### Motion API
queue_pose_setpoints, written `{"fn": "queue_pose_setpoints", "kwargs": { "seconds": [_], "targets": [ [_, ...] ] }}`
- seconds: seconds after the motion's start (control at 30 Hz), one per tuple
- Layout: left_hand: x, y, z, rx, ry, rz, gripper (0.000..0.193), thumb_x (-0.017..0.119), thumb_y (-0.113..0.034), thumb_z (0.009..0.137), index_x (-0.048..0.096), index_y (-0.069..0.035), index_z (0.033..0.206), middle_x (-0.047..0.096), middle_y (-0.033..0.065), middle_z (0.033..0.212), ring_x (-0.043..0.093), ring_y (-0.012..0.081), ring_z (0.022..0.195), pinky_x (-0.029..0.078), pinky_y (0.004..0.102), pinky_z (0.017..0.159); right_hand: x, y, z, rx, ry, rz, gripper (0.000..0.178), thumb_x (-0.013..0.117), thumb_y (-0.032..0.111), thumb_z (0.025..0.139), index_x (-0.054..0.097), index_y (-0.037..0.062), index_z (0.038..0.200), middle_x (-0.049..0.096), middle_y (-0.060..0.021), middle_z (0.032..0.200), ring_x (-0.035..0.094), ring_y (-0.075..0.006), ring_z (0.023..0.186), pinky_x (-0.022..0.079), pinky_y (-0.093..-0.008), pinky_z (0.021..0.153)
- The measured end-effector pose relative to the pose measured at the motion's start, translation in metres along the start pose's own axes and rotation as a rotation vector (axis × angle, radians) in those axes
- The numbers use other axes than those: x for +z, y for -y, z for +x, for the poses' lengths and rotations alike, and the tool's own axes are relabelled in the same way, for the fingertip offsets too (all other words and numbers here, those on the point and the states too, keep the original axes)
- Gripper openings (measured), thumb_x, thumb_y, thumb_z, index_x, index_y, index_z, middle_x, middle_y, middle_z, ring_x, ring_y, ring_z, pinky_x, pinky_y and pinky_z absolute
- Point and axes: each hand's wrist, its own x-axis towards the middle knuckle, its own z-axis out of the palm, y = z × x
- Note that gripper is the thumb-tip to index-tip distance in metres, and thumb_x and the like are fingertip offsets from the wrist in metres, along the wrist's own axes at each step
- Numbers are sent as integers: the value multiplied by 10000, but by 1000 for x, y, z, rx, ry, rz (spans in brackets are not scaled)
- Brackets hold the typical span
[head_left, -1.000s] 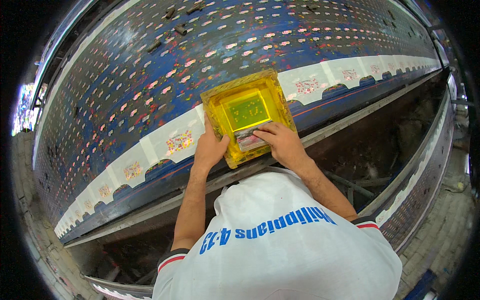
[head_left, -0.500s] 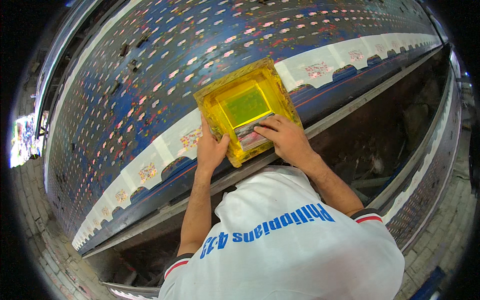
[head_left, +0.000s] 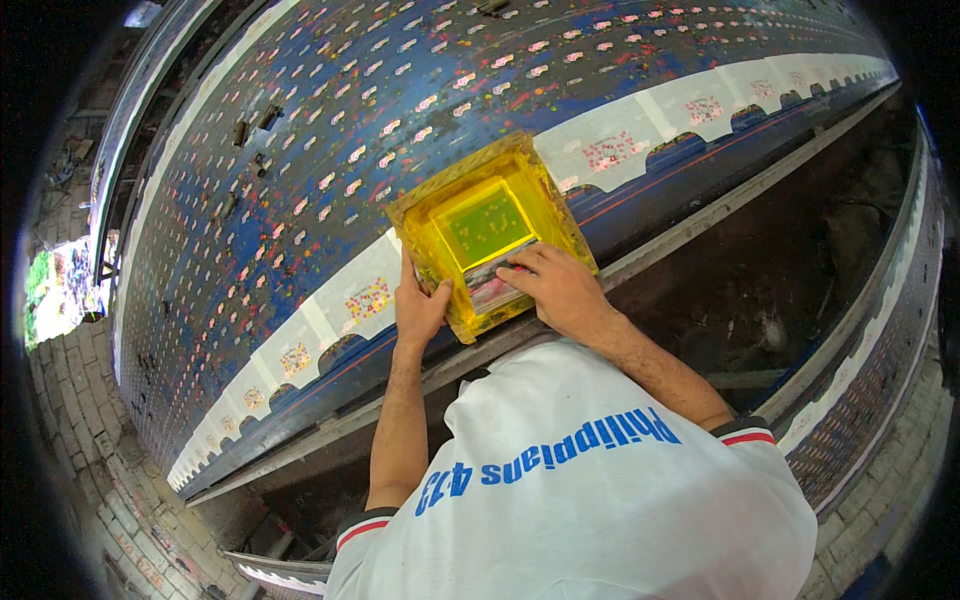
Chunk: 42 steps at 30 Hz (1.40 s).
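A yellow screen-printing frame (head_left: 563,205) lies tilted over a white fabric strip (head_left: 645,118) in front of me. Small pale marks show in its green mesh window (head_left: 487,226). My left hand (head_left: 420,312) grips the frame's left side, thumb over the near-left rim and fingers along the outside. Inside the frame, at its near end, my right hand (head_left: 568,292) holds a squeegee (head_left: 484,274), a flat bar with a dark edge and a pinkish smear. Part of the squeegee is hidden under my fingers. Printed floral patches (head_left: 367,298) sit on the strip on both sides of the frame.
A long blue table (head_left: 420,75), spotted with paint and rows of small pink prints, stretches away. Dark small blocks (head_left: 241,132) lie on it at the left. Along its near side runs a ledge (head_left: 690,220) above a dark trough (head_left: 720,290). Brick paving (head_left: 75,380) shows at left.
Pale marks now show in the mesh window, which looked plain green before. Both hands keep their hold on the frame and squeegee. The whole view has shifted slightly.
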Motion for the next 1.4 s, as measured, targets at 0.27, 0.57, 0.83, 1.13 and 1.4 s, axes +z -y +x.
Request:
{"fn": "queue_pose_setpoints", "kwargs": {
  "seconds": [0.27,0.57,0.83,1.13,1.4],
  "targets": [
    [0,-7,1,-10,39,57,1022,746,-88,944,161,-62,1782,836,200,1143,835,275,885,664,393,756,-4,1,0,6,-12,-5,470,694,-28,871,779,106,1313,717,-101,1321,668,-325,1241,573,-454,1043],
    [-8,-26,0,-59,108,217,1075,719,-223,937,72,-18,1771,807,287,1099,807,443,902,647,506,781,5,-3,20,-21,-78,-49,463,681,-24,870,778,108,1302,728,-108,1304,688,-354,1207,586,-461,1013],
    [-13,-19,2,-26,132,246,1087,706,-295,945,56,36,1751,785,325,957,782,504,880,637,566,797,-14,-23,114,-25,-19,-38,385,690,35,926,806,143,1276,774,-136,1169,703,-371,1163,584,-494,1003],
    [-9,-6,2,4,114,250,1089,706,-304,955,48,63,1742,759,392,996,769,542,937,627,597,845,-15,-2,75,120,152,-45,422,701,-19,944,790,114,1335,765,-152,1291,691,-383,1250,567,-483,1053],
    [-8,-24,1,-52,111,208,1099,718,-268,954,29,50,1749,782,347,1025,789,495,921,635,548,809,-5,10,5,50,9,-43,470,692,-58,872,795,102,1301,742,-111,1321,696,-343,1235,583,-451,1054]
  ]
}}
